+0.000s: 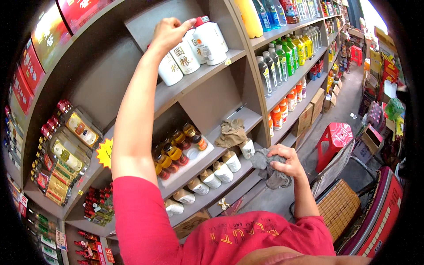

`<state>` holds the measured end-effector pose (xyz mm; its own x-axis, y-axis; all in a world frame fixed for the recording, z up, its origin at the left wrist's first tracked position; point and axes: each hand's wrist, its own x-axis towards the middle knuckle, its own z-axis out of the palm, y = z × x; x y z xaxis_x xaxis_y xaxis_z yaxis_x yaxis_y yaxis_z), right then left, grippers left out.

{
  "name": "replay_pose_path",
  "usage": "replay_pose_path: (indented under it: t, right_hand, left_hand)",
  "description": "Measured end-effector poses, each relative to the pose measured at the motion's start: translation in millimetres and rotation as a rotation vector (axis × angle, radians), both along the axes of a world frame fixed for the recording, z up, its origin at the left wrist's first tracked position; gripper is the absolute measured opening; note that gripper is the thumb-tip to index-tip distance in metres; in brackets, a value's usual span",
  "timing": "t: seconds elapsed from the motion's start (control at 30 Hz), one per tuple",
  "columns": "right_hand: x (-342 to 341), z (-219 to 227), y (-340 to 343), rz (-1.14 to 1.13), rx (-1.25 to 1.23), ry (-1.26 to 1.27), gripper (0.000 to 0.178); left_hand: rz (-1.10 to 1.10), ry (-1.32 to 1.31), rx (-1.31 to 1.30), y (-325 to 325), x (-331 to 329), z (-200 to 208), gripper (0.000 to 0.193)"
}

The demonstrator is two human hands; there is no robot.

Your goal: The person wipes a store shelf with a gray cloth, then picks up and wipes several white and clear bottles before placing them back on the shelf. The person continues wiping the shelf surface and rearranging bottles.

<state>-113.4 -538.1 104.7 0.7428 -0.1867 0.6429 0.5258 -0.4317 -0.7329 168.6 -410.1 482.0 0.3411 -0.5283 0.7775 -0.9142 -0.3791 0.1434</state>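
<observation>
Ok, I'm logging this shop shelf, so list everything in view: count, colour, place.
white bottles: several, white, one red-capped, upper shelf
amber bottles: many, amber, middle shelf
brown cloth: one, brown, middle shelf
white jars: a row, white, lower shelf
drink bottles: many, green, yellow, clear, right shelves
stool: one, red, floor
grey cloth: one, grey, in right hand
left hand: raised, on white bottles
right hand: gripping grey cloth

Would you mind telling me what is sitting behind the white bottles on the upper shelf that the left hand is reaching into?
Behind the white bottles only the grey back panel shows. The left hand and the bottles cover the rest of the shelf.
</observation>
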Motion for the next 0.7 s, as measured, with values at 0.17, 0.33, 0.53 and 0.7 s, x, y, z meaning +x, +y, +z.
replay_pose_path:
  t: [0.17, 0.33, 0.53, 0.7]
  right_hand:
    - [-11, -5, 7, 0.031, 0.036, -0.039, 0.024]
    - [-22, -19, 7, -0.008, 0.019, -0.056, 0.024]
    - [-21, -20, 16, 0.037, 0.042, 0.035, 0.024]
    - [-3, -4, 22, 0.060, -0.010, 0.046, 0.025]
  left_hand:
    - [0.060, -0.056, -0.074, -60, 30, 21, 0.050]
    - [0.166, -0.004, 0.197, -73, 30, 15, 0.044]
    - [0.008, 0.107, 0.056, -18, 69, 33, 0.031]
    - [0.139, 0.046, 0.045, 50, 1, 57, 0.019]
